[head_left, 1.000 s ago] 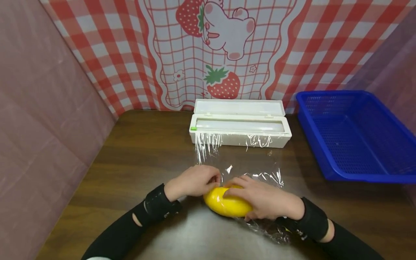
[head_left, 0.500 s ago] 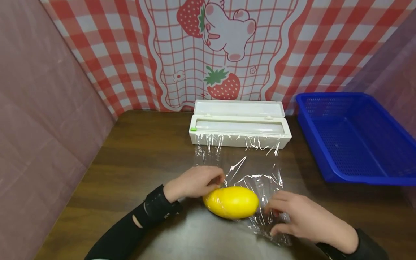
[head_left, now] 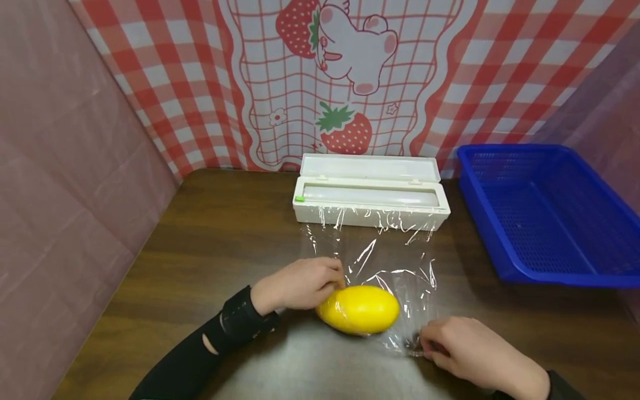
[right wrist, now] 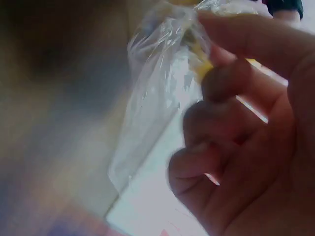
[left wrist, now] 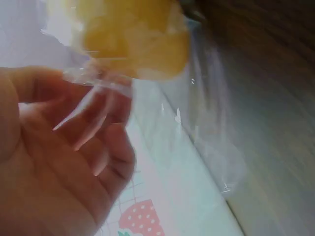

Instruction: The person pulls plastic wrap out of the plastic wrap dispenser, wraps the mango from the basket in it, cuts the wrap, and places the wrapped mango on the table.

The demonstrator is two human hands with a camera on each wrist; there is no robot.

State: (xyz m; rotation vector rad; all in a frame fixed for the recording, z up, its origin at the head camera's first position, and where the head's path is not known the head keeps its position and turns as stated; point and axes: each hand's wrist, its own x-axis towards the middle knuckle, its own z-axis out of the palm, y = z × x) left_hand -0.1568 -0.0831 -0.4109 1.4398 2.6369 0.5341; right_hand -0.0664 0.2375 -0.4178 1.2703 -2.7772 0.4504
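Note:
A smooth yellow oval fruit (head_left: 362,310) lies on the table with clear plastic wrap (head_left: 387,255) around its left part. The wrap runs back to a white dispenser box (head_left: 306,213), whose lid (head_left: 370,165) is up. At the fruit's left end, my left hand (head_left: 302,282) pinches wrap between thumb and finger; the left wrist view shows the gathered film (left wrist: 81,76) below the fruit (left wrist: 133,39). My right hand (head_left: 475,353) pinches the wrap's near right edge, apart from the fruit. Crumpled film (right wrist: 157,83) hangs from those fingertips in the right wrist view.
A blue plastic basket (head_left: 510,244) stands at the right of the brown wooden table (head_left: 210,222). A green slider (head_left: 299,198) sits at the box's left end. Behind hangs a red checked cloth (head_left: 200,100) with strawberries; a pink cloth (head_left: 65,194) borders the left.
My right hand has let go of the fruit, moved right and taken the wrap's edge. My left hand stays at the fruit's left end. The film's right side now lies more spread out.

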